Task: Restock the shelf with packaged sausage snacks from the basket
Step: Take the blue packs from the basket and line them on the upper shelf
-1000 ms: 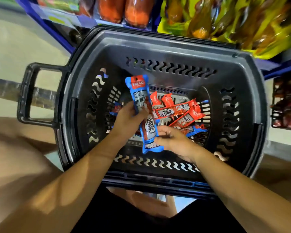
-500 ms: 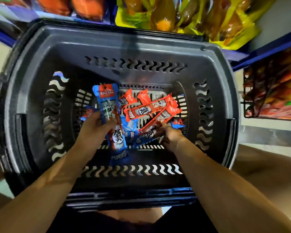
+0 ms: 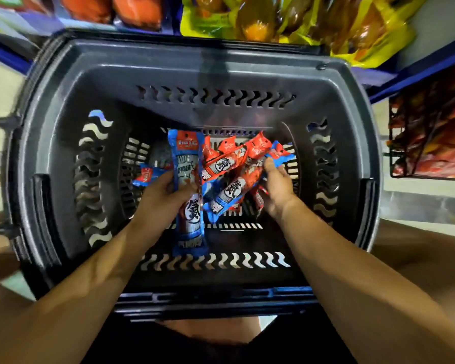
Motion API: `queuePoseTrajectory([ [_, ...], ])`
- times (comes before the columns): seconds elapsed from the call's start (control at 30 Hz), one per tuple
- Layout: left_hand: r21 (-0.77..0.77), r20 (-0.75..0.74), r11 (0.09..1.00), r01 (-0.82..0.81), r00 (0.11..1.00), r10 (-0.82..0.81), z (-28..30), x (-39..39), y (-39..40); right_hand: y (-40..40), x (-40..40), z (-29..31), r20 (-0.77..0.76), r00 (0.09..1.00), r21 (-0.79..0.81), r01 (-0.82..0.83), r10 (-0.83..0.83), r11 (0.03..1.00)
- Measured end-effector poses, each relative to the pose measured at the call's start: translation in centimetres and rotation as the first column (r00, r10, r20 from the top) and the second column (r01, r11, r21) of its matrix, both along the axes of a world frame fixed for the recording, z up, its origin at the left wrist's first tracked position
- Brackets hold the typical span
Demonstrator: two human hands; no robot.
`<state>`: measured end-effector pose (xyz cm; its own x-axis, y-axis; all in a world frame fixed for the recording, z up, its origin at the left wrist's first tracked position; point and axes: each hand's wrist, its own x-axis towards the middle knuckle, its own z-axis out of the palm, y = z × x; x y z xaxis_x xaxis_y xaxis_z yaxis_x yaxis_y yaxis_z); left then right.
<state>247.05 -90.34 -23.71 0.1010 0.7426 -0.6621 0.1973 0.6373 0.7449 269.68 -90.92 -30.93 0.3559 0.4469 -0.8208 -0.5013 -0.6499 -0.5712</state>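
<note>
While left hand (image 3: 163, 198) grips a long glossy blue sausage pack (image 3: 188, 190), right hand (image 3: 277, 187), earlier lower, now pinches a blue-edged pack (image 3: 279, 153) mid-frame inside the slotted grey plastic basket (image 3: 221, 72).

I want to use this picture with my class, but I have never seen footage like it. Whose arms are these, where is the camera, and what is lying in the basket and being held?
There is no machine here. A person wears a wide-angle camera on the head, so you look down along their own two bare arms.

Below is a dark grey plastic shopping basket with wavy slots in its walls. On its floor lies a loose pile of red and blue sausage snack packets.

The left hand grips a long blue sausage packet, lifted above the pile. The right hand reaches into the pile with its fingers on the packets; whether it has one firmly gripped is hard to tell.

Beyond the basket are shelves with yellow and orange food packets.
</note>
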Motion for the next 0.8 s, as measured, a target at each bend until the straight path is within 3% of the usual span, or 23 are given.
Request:
queuePoseTrajectory([
  [0.2, 0.004, 0.085, 0.993, -0.120, 0.989, 0.120, 2.8, 0.3, -0.8, 1.0, -0.9, 8.3, -0.196, 0.980, 0.132, 0.010, 0.016, 0.991],
  [0.5, -0.004, 0.210, 0.976, -0.216, 0.954, 0.212, 5.2, -0.4, -3.1, -1.7, -4.1, 12.7, -0.186, 0.962, 0.212, -0.159, 0.199, 0.964],
  [0.67, -0.030, 0.160, 0.996, -0.083, 0.983, 0.087, 5.5, -1.0, -3.2, -3.2, -4.9, 13.3, -0.059, 0.891, 0.249, -0.423, 0.450, 0.871],
  [0.8, -0.052, 0.172, 0.998, 0.020, 0.985, -0.011, 6.2, -2.1, -2.8, -5.3, -4.7, 13.1, -0.068, 0.836, 0.253, -0.514, 0.545, 0.820],
])
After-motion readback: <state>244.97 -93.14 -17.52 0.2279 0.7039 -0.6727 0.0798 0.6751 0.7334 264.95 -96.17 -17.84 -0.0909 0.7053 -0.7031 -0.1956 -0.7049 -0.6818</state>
